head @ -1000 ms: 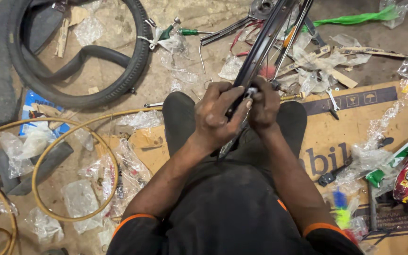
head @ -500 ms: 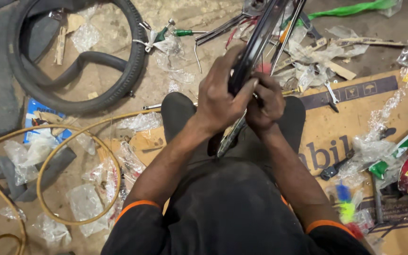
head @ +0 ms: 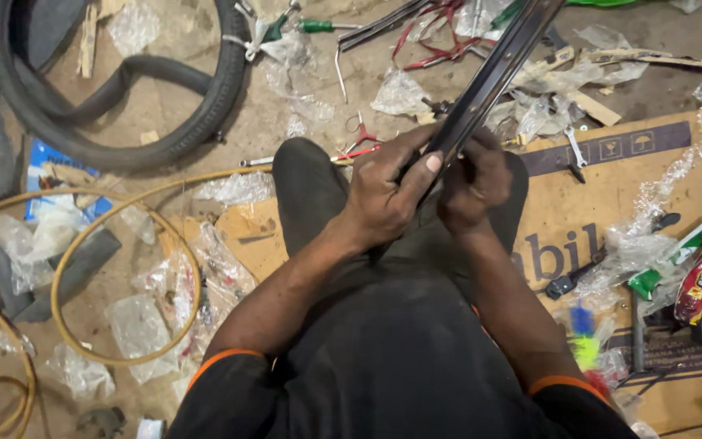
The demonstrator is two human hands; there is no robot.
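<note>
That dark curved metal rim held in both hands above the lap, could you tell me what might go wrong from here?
1. The dark curved metal rim is gripped only at its lower end by the left hand and right hand, so its long upper part could swing.
2. It passes over the clear crumpled plastic wrappers and could snag them.

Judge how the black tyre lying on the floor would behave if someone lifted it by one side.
The black tyre would probably sag, since its loop already lies bent out of round. Its thick rubber suggests moderate weight. Lying flat, it seems unlikely to roll unless stood upright.
</note>
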